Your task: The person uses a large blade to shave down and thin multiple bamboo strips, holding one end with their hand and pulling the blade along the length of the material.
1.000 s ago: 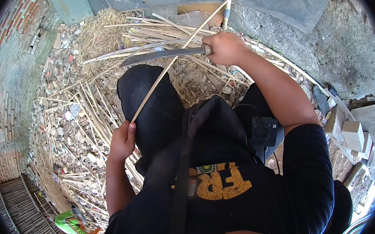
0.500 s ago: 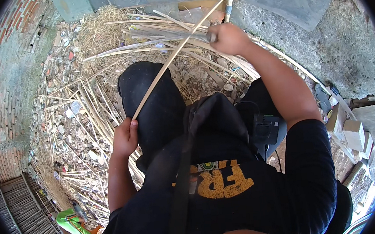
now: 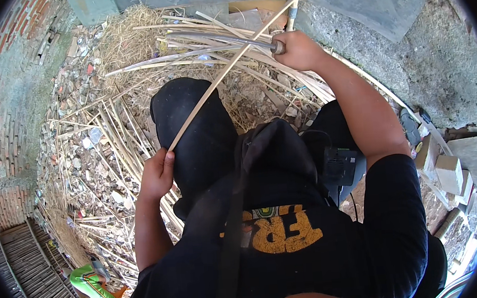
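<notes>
My left hand (image 3: 157,176) is closed around the near end of a long, thin bamboo strip (image 3: 205,97), thumb on top. The strip slants up over my left knee to the far right. My right hand (image 3: 300,51) grips the wooden handle of a long curved knife (image 3: 223,37). Its narrow grey blade points left and crosses the strip near the strip's far half. Whether the edge touches the strip, I cannot tell.
Many loose bamboo strips (image 3: 127,137) lie on the rubble ground to the left and ahead. A heap of dry shavings (image 3: 130,42) sits at far left. Concrete wall (image 3: 354,42) stands ahead right, wood blocks (image 3: 449,173) at right. Another person (image 3: 92,289) sits at lower left.
My right hand has moved slightly right and nearer with the knife, whose blade now shows more sharply. The strip's far end has swung a little to the right; my left hand stays nearly in place.
</notes>
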### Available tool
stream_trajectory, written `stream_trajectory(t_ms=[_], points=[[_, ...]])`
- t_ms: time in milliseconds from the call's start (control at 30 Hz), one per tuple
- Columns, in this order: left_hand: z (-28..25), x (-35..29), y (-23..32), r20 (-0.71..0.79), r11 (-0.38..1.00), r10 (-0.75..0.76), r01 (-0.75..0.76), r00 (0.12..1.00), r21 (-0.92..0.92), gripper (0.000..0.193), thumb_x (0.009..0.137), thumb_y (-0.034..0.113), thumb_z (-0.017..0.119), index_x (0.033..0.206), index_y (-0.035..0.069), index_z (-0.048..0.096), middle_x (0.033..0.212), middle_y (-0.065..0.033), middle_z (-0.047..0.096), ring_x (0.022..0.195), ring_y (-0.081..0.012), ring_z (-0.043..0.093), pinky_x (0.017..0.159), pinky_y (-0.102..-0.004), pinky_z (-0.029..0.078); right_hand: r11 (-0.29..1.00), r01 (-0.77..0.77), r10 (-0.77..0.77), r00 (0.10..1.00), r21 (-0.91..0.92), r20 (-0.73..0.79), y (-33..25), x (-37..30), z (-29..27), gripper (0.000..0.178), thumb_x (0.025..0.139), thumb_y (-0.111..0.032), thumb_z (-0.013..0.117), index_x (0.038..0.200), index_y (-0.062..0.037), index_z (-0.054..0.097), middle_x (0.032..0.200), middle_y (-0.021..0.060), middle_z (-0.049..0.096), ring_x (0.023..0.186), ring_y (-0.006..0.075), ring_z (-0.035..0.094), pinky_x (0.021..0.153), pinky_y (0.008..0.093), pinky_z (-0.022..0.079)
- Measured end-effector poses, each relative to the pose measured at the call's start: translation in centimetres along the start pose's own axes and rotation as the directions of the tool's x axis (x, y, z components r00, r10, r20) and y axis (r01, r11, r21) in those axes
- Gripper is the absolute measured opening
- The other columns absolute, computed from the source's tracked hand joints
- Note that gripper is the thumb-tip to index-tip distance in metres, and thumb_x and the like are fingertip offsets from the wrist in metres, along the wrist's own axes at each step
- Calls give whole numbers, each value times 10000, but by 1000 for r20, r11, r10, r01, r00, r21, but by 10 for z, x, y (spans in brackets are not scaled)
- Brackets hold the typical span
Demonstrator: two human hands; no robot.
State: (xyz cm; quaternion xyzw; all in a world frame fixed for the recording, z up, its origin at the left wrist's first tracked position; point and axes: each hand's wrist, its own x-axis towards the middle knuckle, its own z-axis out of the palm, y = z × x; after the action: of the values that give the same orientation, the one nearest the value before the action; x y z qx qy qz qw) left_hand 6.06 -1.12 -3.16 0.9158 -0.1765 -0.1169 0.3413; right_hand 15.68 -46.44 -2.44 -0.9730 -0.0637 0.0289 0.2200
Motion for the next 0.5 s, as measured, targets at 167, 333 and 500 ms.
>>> stream_trajectory(t_ms=[167, 333, 500], points=[[-2, -2, -2, -6, 1000, -27, 26, 1000, -16, 470, 1079, 391, 466, 794, 17, 484, 552, -110, 497, 481, -244, 586, 501, -369, 436, 1000, -4, 4, 1000, 4, -9, -12, -5, -7, 278, 789, -213, 676, 1026, -70, 696, 893, 182, 719, 884, 364, 702, 814, 462, 570], [2, -1, -4, -20, 1000, -26, 26, 999, 5, 472, 1074, 398, 476, 805, 10, 489, 569, -146, 504, 490, -278, 555, 513, -392, 423, 997, 77, -77, 997, -25, -7, -18, -1, 4, 218, 779, -211, 677, 932, -56, 682, 797, 197, 692, 771, 391, 683, 741, 487, 547], [0, -1, -3, -34, 999, 2, -1, 999, 47, 472, 1074, 395, 477, 807, 6, 488, 580, -159, 501, 510, -286, 536, 531, -407, 412, 999, -34, 32, 996, -19, -86, 9, 9, 1, 254, 798, -227, 666, 972, -42, 686, 820, 213, 698, 811, 398, 688, 777, 495, 547]])
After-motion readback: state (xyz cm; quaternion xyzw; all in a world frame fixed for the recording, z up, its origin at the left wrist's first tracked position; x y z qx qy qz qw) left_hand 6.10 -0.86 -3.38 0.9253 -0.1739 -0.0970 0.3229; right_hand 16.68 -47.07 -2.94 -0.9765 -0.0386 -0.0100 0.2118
